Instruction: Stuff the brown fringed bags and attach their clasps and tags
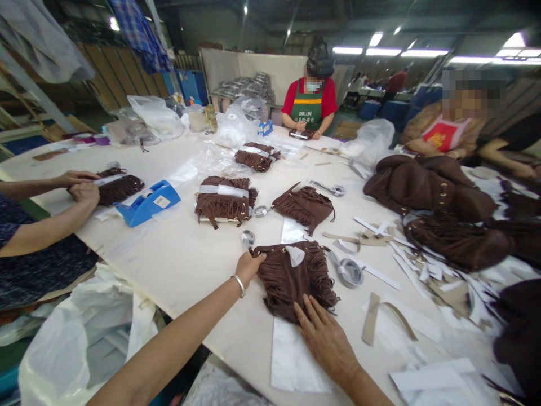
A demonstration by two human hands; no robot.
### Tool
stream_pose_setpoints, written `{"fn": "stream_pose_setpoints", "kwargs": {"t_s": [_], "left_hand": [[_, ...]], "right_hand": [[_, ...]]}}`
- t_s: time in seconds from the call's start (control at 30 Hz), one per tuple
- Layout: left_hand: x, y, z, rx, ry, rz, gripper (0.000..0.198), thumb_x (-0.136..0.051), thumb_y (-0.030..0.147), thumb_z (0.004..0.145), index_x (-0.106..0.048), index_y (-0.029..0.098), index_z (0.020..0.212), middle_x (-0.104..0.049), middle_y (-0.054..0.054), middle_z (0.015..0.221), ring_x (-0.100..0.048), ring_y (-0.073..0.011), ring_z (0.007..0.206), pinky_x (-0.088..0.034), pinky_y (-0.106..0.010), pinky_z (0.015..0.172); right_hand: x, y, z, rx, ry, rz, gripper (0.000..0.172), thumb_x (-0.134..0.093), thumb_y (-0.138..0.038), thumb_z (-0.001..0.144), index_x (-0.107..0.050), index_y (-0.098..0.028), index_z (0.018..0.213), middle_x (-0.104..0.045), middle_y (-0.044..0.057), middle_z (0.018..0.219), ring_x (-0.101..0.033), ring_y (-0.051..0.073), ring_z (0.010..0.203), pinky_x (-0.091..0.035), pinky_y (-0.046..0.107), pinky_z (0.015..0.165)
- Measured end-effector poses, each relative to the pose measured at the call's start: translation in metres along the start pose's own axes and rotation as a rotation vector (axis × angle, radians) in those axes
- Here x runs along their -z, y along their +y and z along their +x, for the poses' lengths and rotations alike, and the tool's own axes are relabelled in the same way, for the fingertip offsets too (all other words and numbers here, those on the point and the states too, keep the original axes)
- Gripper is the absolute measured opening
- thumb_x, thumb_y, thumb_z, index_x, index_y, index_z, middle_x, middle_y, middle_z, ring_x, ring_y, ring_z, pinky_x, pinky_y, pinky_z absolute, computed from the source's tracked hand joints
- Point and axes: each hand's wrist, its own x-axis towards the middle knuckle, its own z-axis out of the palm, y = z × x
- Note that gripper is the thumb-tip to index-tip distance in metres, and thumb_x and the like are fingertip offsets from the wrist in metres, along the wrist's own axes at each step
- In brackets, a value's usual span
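A dark brown fringed bag (291, 282) lies flat in front of me, with a small white paper piece (295, 256) at its top edge. My left hand (249, 267), with a bangle on the wrist, pinches the bag's upper left corner. Fingers outstretched, my right hand (323, 327) rests on the lower edge of the bag. Beneath the bag shows a white sheet (291, 358). Wrapped coils, apparently the strap, sit on both sides: a small coil (248, 237) at left and a larger coil (350, 273) at right.
More fringed bags (223, 200) lie farther up the table (181, 259), some with white bands. A blue tape dispenser (154, 202) stands at left beside a co-worker's hands (84, 189). Brown bags (426, 189) and paper scraps (456, 293) crowd the right. Other people work across the table.
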Motion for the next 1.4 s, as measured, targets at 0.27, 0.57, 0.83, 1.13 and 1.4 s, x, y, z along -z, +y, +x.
{"fn": "stream_pose_setpoints", "kwargs": {"t_s": [0.27,0.57,0.83,1.13,1.4], "left_hand": [[-0.025,0.009,0.037,-0.152,0.137,0.284,0.02,-0.068,0.034,0.076,-0.057,0.021,0.084,-0.067,-0.004,0.082,-0.063,-0.0229,0.086,-0.044,-0.031,0.077],[-0.024,0.007,-0.016,-0.435,0.229,0.362,0.04,-0.049,0.032,0.093,-0.04,0.016,0.128,-0.049,-0.015,0.131,-0.049,-0.0233,0.121,-0.039,-0.038,0.101],[-0.063,-0.024,-0.074,-1.061,-0.192,0.776,0.01,-0.054,0.019,0.091,-0.058,0.018,0.1,-0.06,-0.007,0.108,-0.051,-0.0261,0.11,-0.042,-0.045,0.097],[-0.068,-0.037,-0.065,-1.07,-0.156,0.782,0.022,-0.06,0.021,0.087,-0.056,0.019,0.109,-0.058,-0.008,0.12,-0.05,-0.0265,0.117,-0.039,-0.046,0.101],[-0.06,-0.032,-0.072,-1.072,-0.123,0.743,0.025,-0.063,0.025,0.086,-0.056,0.018,0.109,-0.059,-0.008,0.119,-0.05,-0.0249,0.117,-0.038,-0.043,0.103]], "right_hand": [[-0.001,0.002,0.001,-0.009,-0.103,0.02,0.065,-0.059,-0.033,0.09,-0.033,-0.025,0.149,-0.039,0.016,0.149,-0.045,0.032,0.131,-0.046,0.043,0.098],[0.0,-0.01,0.009,-0.126,-0.118,0.059,0.062,-0.058,-0.029,0.091,-0.035,-0.027,0.148,-0.037,0.016,0.15,-0.043,0.033,0.133,-0.047,0.044,0.097],[0.058,0.002,0.022,-0.226,0.064,0.175,0.046,-0.046,-0.026,0.095,-0.045,-0.021,0.141,-0.054,0.013,0.138,-0.051,0.027,0.127,-0.049,0.041,0.099],[0.003,0.038,0.062,-0.525,0.043,0.063,0.06,-0.036,-0.039,0.098,-0.033,-0.002,0.145,-0.043,0.025,0.143,-0.031,0.034,0.14,-0.031,0.054,0.109],[0.014,0.026,0.053,-0.467,0.134,0.025,0.044,-0.037,-0.036,0.098,-0.053,-0.009,0.129,-0.056,0.022,0.132,-0.048,0.033,0.127,-0.039,0.049,0.101]]}}
